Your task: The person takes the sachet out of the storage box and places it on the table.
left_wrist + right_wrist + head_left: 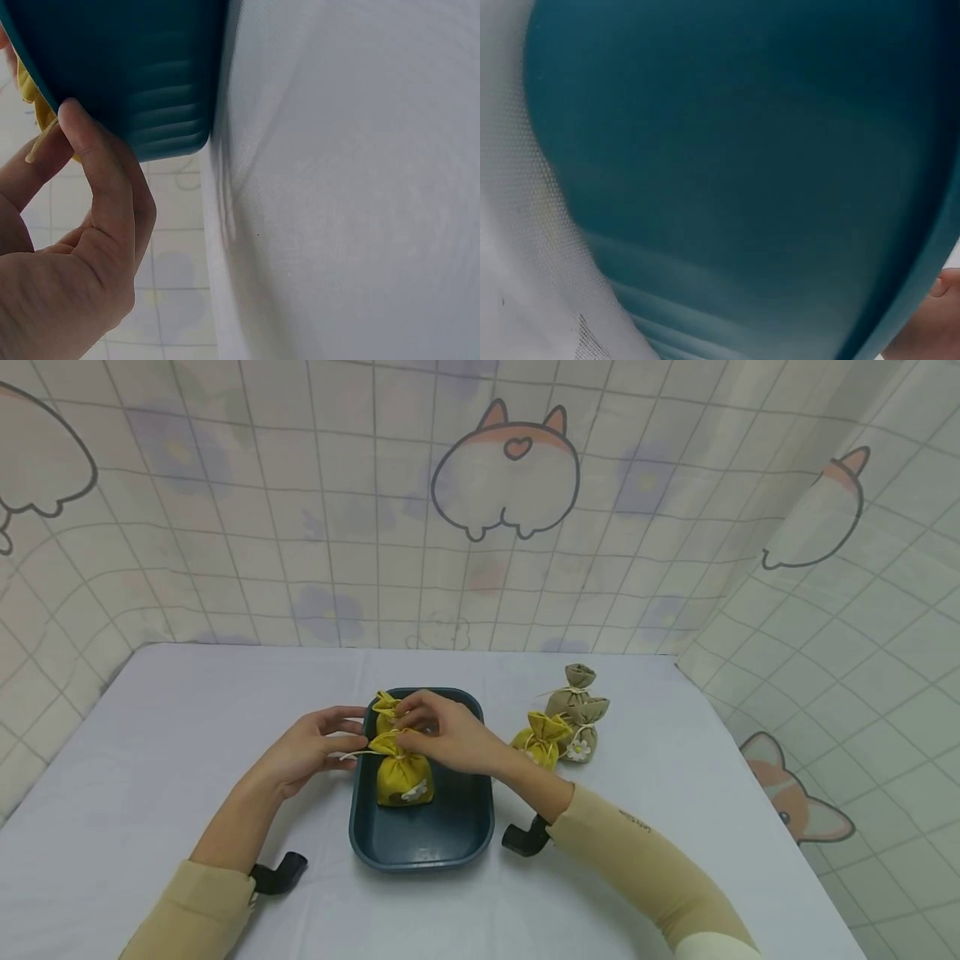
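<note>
A dark teal tray (420, 852) holds two yellow drawstring pouches. Thumb and fingers of my right hand (457, 739) pinch the gathered neck of the front yellow pouch (405, 781), which has a white flower on its side. Behind it, the rear yellow pouch (384, 714) is partly covered by the same hand. My left hand (307, 747) is at the tray's left rim, its fingers loosely extended and touching the edge. In the left wrist view, a pale cord end (41, 142) hangs by the left fingertips. The tray wall (727, 165) fills most of the right wrist view.
Right of the tray stands another yellow pouch (542, 739), partly behind my right forearm. Two khaki pouches (567, 697) stand close together beside it, the nearer one with a white flower. A white cloth (187, 718) covers the table, and a patterned curtain (360, 527) hangs behind.
</note>
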Available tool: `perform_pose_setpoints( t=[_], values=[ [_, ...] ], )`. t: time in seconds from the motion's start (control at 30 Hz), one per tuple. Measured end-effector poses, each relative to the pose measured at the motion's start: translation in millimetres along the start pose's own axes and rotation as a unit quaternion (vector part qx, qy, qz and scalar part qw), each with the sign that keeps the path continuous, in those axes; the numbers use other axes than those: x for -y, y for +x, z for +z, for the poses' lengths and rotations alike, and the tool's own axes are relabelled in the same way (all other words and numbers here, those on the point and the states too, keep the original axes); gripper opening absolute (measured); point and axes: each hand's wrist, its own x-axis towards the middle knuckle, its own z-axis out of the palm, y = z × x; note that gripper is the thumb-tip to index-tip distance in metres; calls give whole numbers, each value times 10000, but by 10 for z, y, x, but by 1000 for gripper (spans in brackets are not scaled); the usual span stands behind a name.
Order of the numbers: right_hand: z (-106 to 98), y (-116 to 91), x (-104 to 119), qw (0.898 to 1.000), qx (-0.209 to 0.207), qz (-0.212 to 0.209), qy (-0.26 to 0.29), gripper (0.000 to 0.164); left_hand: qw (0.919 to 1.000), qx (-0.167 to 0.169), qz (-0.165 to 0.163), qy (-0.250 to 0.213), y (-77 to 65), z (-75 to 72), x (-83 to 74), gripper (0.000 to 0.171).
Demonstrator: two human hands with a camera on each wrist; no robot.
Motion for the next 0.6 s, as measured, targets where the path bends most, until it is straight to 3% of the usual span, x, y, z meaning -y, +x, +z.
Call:
perform_pose_setpoints(
  t=[0.13, 0.6],
  values=[
    [11, -9, -3, 10000, 31, 65, -4, 34, 10000, -18, -17, 12, 3, 4, -2, 63],
    [39, -37, -9, 9956, 478, 189, -780, 33, 9999, -36, -16, 98, -2, 16, -22, 63]
  ],
)
